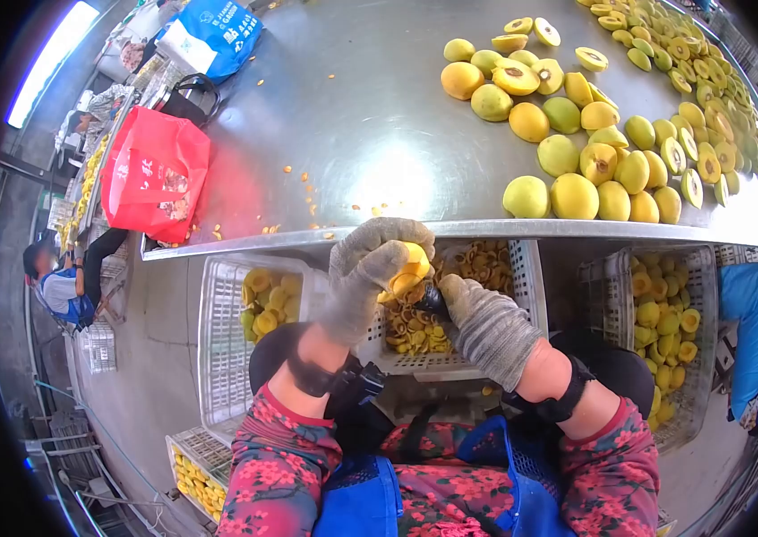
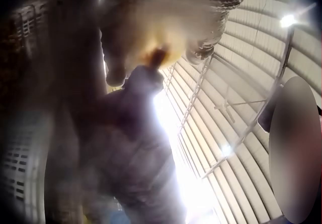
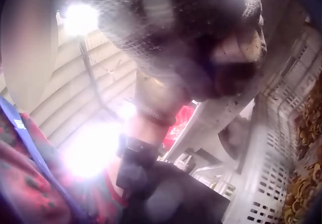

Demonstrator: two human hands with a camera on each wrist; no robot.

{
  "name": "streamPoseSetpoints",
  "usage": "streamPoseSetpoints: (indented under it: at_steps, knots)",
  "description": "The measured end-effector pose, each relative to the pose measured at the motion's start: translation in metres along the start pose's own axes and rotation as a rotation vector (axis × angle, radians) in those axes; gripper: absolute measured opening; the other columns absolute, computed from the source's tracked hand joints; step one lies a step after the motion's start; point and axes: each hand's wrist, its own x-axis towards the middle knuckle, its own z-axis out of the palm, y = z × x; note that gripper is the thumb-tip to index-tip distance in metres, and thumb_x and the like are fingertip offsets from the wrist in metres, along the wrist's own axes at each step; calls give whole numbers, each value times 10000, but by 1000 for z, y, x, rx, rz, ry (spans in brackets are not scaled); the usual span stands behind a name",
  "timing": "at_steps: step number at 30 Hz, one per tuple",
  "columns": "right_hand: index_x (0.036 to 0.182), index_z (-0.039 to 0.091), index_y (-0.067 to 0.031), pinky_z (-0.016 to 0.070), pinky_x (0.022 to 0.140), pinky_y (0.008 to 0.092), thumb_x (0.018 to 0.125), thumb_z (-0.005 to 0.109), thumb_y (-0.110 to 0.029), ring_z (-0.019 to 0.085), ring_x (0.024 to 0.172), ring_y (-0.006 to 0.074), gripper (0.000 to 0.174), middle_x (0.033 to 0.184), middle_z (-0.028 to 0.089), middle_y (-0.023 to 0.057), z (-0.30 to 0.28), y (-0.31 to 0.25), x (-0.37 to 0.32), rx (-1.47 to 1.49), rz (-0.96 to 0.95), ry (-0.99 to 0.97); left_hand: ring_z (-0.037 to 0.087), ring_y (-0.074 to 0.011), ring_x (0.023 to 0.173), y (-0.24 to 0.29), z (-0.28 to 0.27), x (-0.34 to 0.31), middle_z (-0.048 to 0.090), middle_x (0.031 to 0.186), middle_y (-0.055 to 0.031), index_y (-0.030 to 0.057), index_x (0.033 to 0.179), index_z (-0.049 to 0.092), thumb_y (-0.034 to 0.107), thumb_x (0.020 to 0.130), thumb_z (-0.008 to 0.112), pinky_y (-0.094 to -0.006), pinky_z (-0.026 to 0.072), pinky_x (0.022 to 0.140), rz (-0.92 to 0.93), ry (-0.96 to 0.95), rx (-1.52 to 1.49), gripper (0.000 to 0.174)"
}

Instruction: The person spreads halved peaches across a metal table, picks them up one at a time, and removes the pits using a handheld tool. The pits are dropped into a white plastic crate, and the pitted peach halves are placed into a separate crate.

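Note:
In the head view, the gloved left hand (image 1: 368,268) grips a yellow fruit piece (image 1: 410,267), fingers curled over it. The gloved right hand (image 1: 495,327) holds a small dark tool (image 1: 432,300) against the fruit's lower side. Both hands are above a white crate (image 1: 533,295) of fruit scraps (image 1: 419,333). The left wrist view shows the fruit (image 2: 168,45), blurred, under the left glove (image 2: 211,12), with the tool's tip touching it. The right glove (image 3: 166,27) fills the top of the right wrist view; its fingertips are dark and blurred.
A metal table (image 1: 307,134) edges the space beyond the hands, bearing halved and whole fruits (image 1: 576,197), a red bag (image 1: 155,170) and a blue bag (image 1: 222,40). Crates of fruit stand left (image 1: 218,358) and right (image 1: 612,295). A seated person (image 1: 65,286) is far left; blue-clad legs (image 1: 755,313) are at right.

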Motion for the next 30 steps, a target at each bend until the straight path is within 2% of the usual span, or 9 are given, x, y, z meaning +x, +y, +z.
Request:
streamPoseSetpoints:
  at_steps: [5, 7, 9, 11, 14, 17, 22, 26, 30]
  knots:
    - [1015, 514, -66, 519, 706, 442, 838, 525, -60, 645, 863, 332, 177, 954, 608, 187, -13, 3, -7, -162, 120, -110, 597, -123, 826, 7, -8, -8, 628, 891, -50, 4, 1025, 634, 260, 837, 671, -266, 484, 712, 72, 63, 371, 320]
    - [1034, 521, -76, 522, 707, 433, 818, 564, -66, 649, 868, 319, 221, 973, 612, 176, -15, 9, -11, -267, 145, -197, 615, -176, 802, 20, -16, -13, 644, 900, -75, 25, 1007, 643, 259, 831, 673, -297, 483, 706, 231, 256, 759, 294]
    - [1037, 528, -73, 524, 693, 422, 821, 559, -77, 649, 848, 312, 218, 961, 617, 164, -11, 21, -18, -345, 115, -234, 617, -274, 847, 50, -33, -13, 624, 946, -118, 45, 990, 638, 387, 793, 679, -333, 479, 710, 136, 373, 1441, 397]
    - [1021, 536, -56, 526, 666, 410, 847, 512, -96, 645, 802, 310, 181, 919, 625, 151, 1, 33, -26, -393, 13, -231, 587, -348, 930, 47, -80, -19, 607, 983, -158, 35, 1004, 623, 354, 782, 693, -386, 469, 786, 12, 364, 2010, 395]
    - [1030, 564, -81, 525, 673, 418, 851, 508, -108, 646, 848, 312, 190, 938, 631, 153, -10, 28, -29, -336, 43, -259, 568, -337, 1016, 40, -75, -12, 604, 1043, -159, 24, 1048, 610, 369, 774, 703, -403, 453, 854, 12, 430, 1925, 451]
    - [1021, 576, -101, 526, 670, 426, 854, 503, -122, 646, 867, 316, 183, 944, 631, 153, -11, 26, -31, -297, 86, -266, 567, -311, 1045, 29, -16, 21, 593, 1096, -161, 22, 1094, 600, 372, 761, 717, -380, 451, 881, 326, 233, 1552, 496]
    - [1023, 575, -114, 522, 691, 442, 860, 491, -140, 639, 890, 334, 185, 966, 628, 142, -11, 30, -38, -246, 96, -296, 562, -307, 1070, -15, 63, 85, 582, 1139, -165, 17, 1141, 578, 338, 712, 762, -375, 451, 913, 303, -73, 1144, 566]
    - [1050, 555, -102, 515, 723, 443, 864, 484, -145, 625, 931, 332, 203, 989, 611, 163, -21, 36, -47, -186, 118, -308, 555, -331, 1070, -46, 86, 131, 572, 1157, -178, 67, 1162, 582, 265, 682, 761, -384, 441, 932, 268, -211, 1324, 550]
    - [1059, 546, -91, 512, 727, 445, 861, 484, -133, 623, 927, 340, 212, 999, 608, 168, -27, 39, -49, -130, 116, -313, 579, -323, 1031, -32, 107, 144, 589, 1120, -178, 88, 1176, 583, 292, 673, 754, -386, 448, 914, -33, -342, 1437, 569]
